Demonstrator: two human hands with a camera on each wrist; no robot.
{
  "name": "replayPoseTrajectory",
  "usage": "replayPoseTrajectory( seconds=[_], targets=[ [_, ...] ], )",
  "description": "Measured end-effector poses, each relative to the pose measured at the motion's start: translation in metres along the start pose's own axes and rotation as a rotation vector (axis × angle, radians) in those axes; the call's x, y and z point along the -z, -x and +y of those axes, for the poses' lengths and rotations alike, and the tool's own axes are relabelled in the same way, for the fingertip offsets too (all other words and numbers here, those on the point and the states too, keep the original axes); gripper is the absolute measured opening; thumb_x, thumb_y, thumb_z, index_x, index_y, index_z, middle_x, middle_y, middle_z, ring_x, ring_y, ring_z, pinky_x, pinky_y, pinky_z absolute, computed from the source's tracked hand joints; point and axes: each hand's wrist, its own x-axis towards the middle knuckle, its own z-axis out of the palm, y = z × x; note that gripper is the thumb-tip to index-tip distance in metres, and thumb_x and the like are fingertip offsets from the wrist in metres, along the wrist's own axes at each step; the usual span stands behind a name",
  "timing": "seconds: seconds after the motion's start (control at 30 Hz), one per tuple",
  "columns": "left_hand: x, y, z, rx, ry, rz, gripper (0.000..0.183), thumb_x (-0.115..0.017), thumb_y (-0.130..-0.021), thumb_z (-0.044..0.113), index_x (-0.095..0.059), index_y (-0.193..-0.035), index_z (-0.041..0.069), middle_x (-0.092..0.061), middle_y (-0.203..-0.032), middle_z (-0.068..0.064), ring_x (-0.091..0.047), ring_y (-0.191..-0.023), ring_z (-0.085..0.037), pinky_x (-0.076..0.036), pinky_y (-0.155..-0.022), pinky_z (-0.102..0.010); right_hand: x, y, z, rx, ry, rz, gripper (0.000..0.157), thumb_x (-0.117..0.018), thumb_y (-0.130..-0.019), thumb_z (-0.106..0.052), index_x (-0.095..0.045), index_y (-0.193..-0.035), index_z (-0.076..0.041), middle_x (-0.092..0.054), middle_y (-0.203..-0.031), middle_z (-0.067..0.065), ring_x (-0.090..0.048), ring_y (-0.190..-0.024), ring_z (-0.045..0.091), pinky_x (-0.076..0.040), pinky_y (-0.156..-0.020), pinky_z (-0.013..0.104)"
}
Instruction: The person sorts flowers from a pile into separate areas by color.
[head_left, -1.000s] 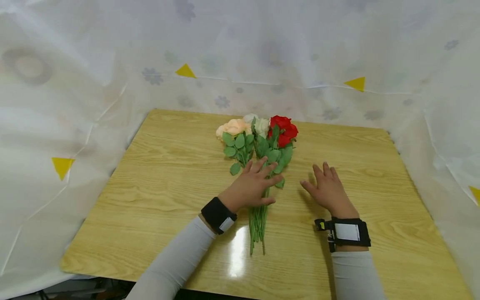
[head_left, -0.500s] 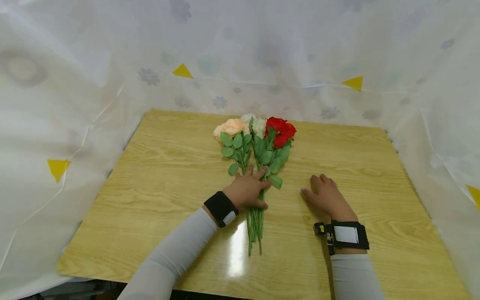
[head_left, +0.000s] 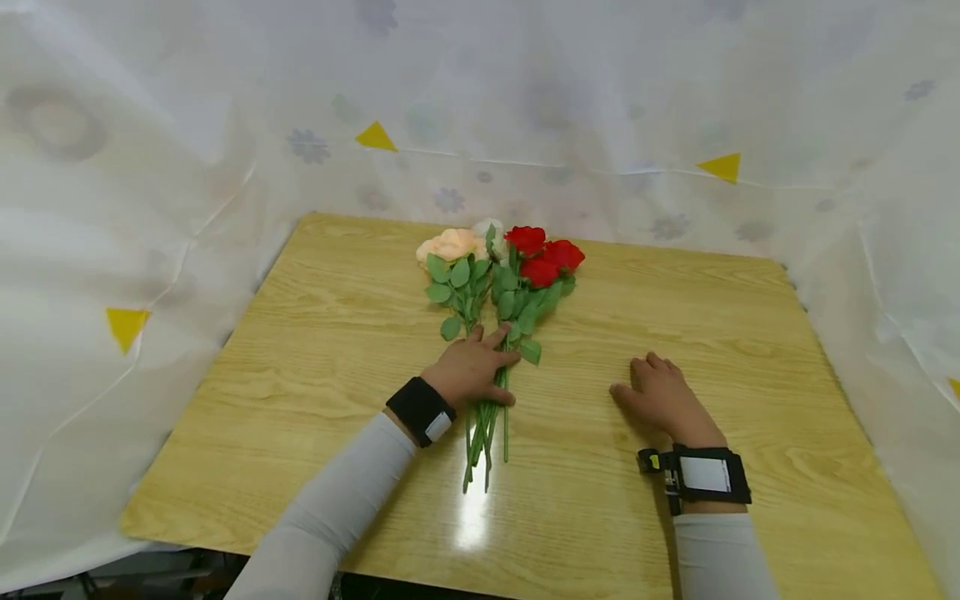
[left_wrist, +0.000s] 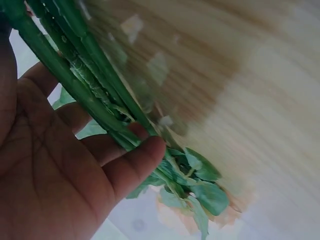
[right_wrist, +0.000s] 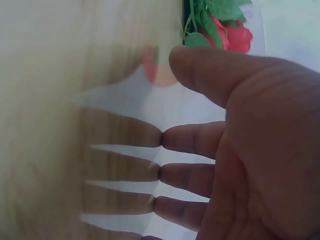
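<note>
A bunch of long-stemmed roses lies on the table, with peach blooms [head_left: 452,245] at left, white ones [head_left: 492,237] in the middle and red roses [head_left: 542,271] at right. Across the green stems [head_left: 483,437] rests my left hand [head_left: 467,368], its fingers spread and touching them. In the left wrist view the stems [left_wrist: 75,65] run along the fingers, and leaves [left_wrist: 207,197] show past the fingertips. My right hand [head_left: 667,402] is on the table right of the bunch, holding nothing. Its fingertips [right_wrist: 172,136] touch the tabletop in the right wrist view.
The wood-grain table [head_left: 315,350] has a glossy top that mirrors the hands. A pale patterned sheet [head_left: 562,92] hangs behind and at both sides, with yellow triangles [head_left: 377,137] on it. Black straps [head_left: 422,411] circle both wrists.
My left hand has come down onto the stems and shifted left. The bunch has slid left with it, and the red roses have spread apart. My right hand has lowered to the table.
</note>
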Motion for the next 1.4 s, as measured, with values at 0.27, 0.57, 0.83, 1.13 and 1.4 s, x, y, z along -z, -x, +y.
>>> replayPoseTrajectory(
  seconds=[0.27,0.57,0.83,1.13,1.4],
  targets=[
    [0.004,0.024,-0.029,0.037,0.04,0.013,0.078,-0.063,-0.079,0.061,-0.039,-0.144,0.025,-0.008,-0.157,-0.012,-0.018,-0.132,-0.051,-0.045,-0.093,-0.056,0.001,0.008,-0.001,-0.029,-0.039,-0.017,0.073,-0.051,-0.094,-0.037,-0.028,-0.137,0.018,-0.018,-0.142,0.043,-0.012,-0.13,0.054,-0.012,-0.107,0.065],
    [0.005,0.058,-0.08,0.111,0.073,0.023,0.079,-0.065,-0.078,0.059,-0.04,-0.144,0.024,-0.007,-0.157,-0.013,-0.021,-0.13,-0.052,-0.042,-0.094,-0.06,0.003,0.006,-0.002,-0.005,-0.026,-0.019,0.072,-0.052,-0.094,-0.037,-0.029,-0.136,0.018,-0.022,-0.141,0.042,-0.014,-0.13,0.054,-0.011,-0.108,0.064],
    [0.004,0.078,-0.13,0.151,0.115,0.01,0.081,-0.065,-0.077,0.06,-0.04,-0.144,0.023,-0.005,-0.157,-0.013,-0.017,-0.131,-0.051,-0.038,-0.096,-0.064,0.006,0.017,0.006,-0.01,-0.033,-0.01,0.072,-0.053,-0.093,-0.034,-0.028,-0.135,0.02,-0.02,-0.14,0.044,-0.013,-0.128,0.057,-0.011,-0.106,0.067],
    [0.005,0.112,-0.187,0.155,0.139,0.001,0.081,-0.065,-0.08,0.057,-0.037,-0.145,0.017,-0.003,-0.156,-0.019,-0.017,-0.133,-0.048,-0.038,-0.097,-0.061,0.003,0.02,0.006,0.006,-0.038,0.025,0.069,-0.053,-0.093,-0.034,-0.033,-0.132,0.02,-0.03,-0.132,0.043,-0.021,-0.124,0.057,-0.016,-0.103,0.067],
    [0.012,0.139,-0.215,0.188,0.154,-0.016,0.082,-0.064,-0.081,0.055,-0.035,-0.146,0.014,-0.004,-0.155,-0.022,-0.021,-0.134,-0.043,-0.035,-0.099,-0.06,0.001,0.021,0.002,0.009,-0.034,0.032,0.068,-0.054,-0.093,-0.034,-0.035,-0.131,0.019,-0.032,-0.13,0.041,-0.023,-0.123,0.056,-0.015,-0.104,0.067]
  ],
)
